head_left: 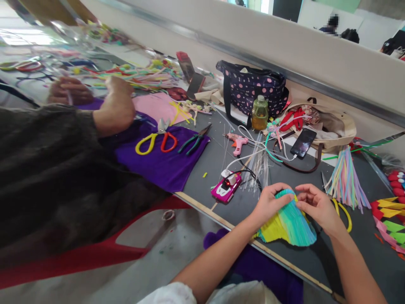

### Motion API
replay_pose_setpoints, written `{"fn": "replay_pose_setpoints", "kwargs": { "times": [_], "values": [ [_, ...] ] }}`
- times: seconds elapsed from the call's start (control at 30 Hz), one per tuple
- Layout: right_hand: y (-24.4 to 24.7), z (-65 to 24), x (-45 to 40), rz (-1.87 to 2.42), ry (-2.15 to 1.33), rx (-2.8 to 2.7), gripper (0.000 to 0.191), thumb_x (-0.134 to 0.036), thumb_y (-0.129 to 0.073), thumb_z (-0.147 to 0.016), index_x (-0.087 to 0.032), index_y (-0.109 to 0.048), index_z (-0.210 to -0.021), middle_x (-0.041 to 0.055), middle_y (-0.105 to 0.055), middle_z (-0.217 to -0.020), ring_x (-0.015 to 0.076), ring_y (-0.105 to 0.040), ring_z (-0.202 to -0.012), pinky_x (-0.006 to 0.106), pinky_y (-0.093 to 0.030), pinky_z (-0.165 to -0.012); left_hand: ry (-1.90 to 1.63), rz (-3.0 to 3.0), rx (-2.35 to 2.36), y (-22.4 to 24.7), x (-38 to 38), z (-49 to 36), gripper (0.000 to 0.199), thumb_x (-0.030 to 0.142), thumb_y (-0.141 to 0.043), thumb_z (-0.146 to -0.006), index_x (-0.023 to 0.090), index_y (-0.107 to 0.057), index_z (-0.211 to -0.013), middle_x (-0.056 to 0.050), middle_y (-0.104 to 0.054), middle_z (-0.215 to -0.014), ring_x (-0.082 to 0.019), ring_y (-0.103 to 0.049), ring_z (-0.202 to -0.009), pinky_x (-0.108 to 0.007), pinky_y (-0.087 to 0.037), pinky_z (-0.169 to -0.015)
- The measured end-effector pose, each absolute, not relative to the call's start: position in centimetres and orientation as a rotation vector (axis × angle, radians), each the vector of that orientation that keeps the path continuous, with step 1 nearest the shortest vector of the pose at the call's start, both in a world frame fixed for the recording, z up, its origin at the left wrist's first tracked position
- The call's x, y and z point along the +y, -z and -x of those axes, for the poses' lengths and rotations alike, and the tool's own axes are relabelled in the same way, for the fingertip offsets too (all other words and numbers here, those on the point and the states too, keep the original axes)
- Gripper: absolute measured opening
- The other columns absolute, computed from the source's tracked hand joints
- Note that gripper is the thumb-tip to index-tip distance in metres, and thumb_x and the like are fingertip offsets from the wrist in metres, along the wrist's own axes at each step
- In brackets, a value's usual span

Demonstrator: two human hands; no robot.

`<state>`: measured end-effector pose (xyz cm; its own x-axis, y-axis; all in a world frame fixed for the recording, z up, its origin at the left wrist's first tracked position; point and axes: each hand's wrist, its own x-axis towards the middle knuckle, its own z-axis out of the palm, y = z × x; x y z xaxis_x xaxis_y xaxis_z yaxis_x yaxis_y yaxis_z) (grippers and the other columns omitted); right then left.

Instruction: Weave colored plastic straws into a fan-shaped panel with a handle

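Observation:
A pleated, fan-like piece in yellow, green and blue (295, 226) hangs down over the table near its front edge. My left hand (274, 200) is closed on its upper left part, thumb across the pleats. At the piece's top right edge, my right hand (313, 202) has its thumb and fingers bent close to a narrow yellow strip; whether they pinch it is too small to tell. Yellow-handled scissors (343, 215) lie partly behind my right wrist. To the left of my hands is a magenta power strip (226, 188) with plugs in it.
Another person's hands (118, 103) work at the left, over a purple cloth (148, 169) with scissors and pliers (194, 139). Behind are a pink glue gun (237, 142), phone (303, 142), bottle (260, 113), bags and clear sticks. Pastel strips (348, 179) lie right.

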<state>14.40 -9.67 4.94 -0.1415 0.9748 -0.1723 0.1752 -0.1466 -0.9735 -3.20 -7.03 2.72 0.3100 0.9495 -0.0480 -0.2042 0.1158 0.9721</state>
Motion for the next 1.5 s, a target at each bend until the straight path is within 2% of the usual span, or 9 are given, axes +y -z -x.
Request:
{"fn": "replay_pose_setpoints", "kwargs": {
  "times": [0.1,0.23,0.37,0.6,0.8,1.2,1.37,1.5],
  "values": [
    [-4.8,-14.7,-10.3,1.485,-1.009,-1.512,0.028,-0.037,-0.07,-0.079,-0.023,-0.062,-0.102,0.0048,-0.067,-0.089,0.019,-0.061,-0.08,0.033,-0.05,-0.076,-1.0,-0.988,0.852,-2.5,-6.8,3.1,0.024,0.035,-0.075,-0.067,0.014,-0.067,-0.076,-0.002,-0.062,-0.07,-0.014,-0.054,-0.065,-0.024,-0.043,-0.063],
    [-5.1,-14.6,-11.3,1.61,-0.655,-1.779,0.01,-0.034,-0.063,-0.085,-0.024,-0.064,-0.083,0.0031,-0.065,-0.081,0.0194,-0.059,-0.076,0.031,-0.046,-0.072,-0.982,-0.86,0.835,-2.3,-6.6,2.9,0.028,0.037,-0.078,-0.064,0.014,-0.066,-0.074,0.0,-0.061,-0.066,-0.012,-0.054,-0.059,-0.024,-0.043,-0.061],
    [-5.3,-13.9,-12.1,1.661,-0.508,-1.916,0.018,-0.033,-0.057,-0.09,-0.025,-0.061,-0.075,0.0027,-0.062,-0.073,0.02,-0.057,-0.072,0.031,-0.042,-0.067,-0.965,-0.784,0.812,-2.3,-6.6,2.8,0.032,0.038,-0.081,-0.061,0.013,-0.065,-0.074,0.001,-0.06,-0.064,-0.011,-0.052,-0.056,-0.023,-0.043,-0.058],
    [-4.8,-13.2,-12.6,1.665,-0.398,-1.94,0.018,-0.034,-0.053,-0.093,-0.024,-0.059,-0.079,0.0034,-0.06,-0.076,0.0201,-0.056,-0.073,0.031,-0.04,-0.066,-0.903,-0.706,0.763,-2.5,-6.6,2.8,0.034,0.041,-0.081,-0.062,0.013,-0.064,-0.068,0.0,-0.061,-0.058,-0.01,-0.053,-0.051,-0.022,-0.043,-0.054],
    [-3.5,-12.7,-12.9,1.624,-0.155,-1.994,0.019,-0.029,-0.049,-0.095,-0.023,-0.058,-0.08,0.003,-0.059,-0.076,0.0193,-0.055,-0.074,0.03,-0.039,-0.071,-0.815,-0.575,0.691,-2.2,-6.2,3.1,0.035,0.036,-0.086,-0.055,0.011,-0.067,-0.07,-0.003,-0.068,-0.062,-0.013,-0.06,-0.054,-0.025,-0.048,-0.057],
    [-2.7,-12.1,-12.9,1.751,-0.155,-1.869,0.028,-0.038,-0.045,-0.097,-0.021,-0.064,-0.088,0.0051,-0.063,-0.08,0.0203,-0.057,-0.078,0.029,-0.039,-0.069,-0.786,-0.507,0.723,-2.0,-5.9,3.2,0.035,0.026,-0.087,-0.051,0.009,-0.074,-0.078,-0.006,-0.072,-0.068,-0.016,-0.064,-0.062,-0.029,-0.05,-0.067],
    [-2.6,-11.7,-12.8,1.767,-0.164,-1.782,0.032,-0.041,-0.043,-0.097,-0.02,-0.065,-0.088,0.0058,-0.063,-0.079,0.0212,-0.057,-0.079,0.03,-0.04,-0.071,-0.77,-0.504,0.686,-1.8,-5.9,3.2,0.036,0.029,-0.088,-0.052,0.009,-0.073,-0.078,-0.006,-0.071,-0.067,-0.015,-0.063,-0.059,-0.028,-0.049,-0.065],
    [-2.8,-11.5,-12.7,1.722,-0.333,-1.681,0.028,-0.041,-0.047,-0.095,-0.02,-0.065,-0.088,0.0051,-0.062,-0.08,0.0196,-0.056,-0.078,0.029,-0.042,-0.071,-0.754,-0.495,0.665,-1.6,-6.0,3.1,0.035,0.032,-0.087,-0.053,0.009,-0.07,-0.073,-0.004,-0.068,-0.065,-0.014,-0.061,-0.057,-0.027,-0.048,-0.062]
  ]
}}
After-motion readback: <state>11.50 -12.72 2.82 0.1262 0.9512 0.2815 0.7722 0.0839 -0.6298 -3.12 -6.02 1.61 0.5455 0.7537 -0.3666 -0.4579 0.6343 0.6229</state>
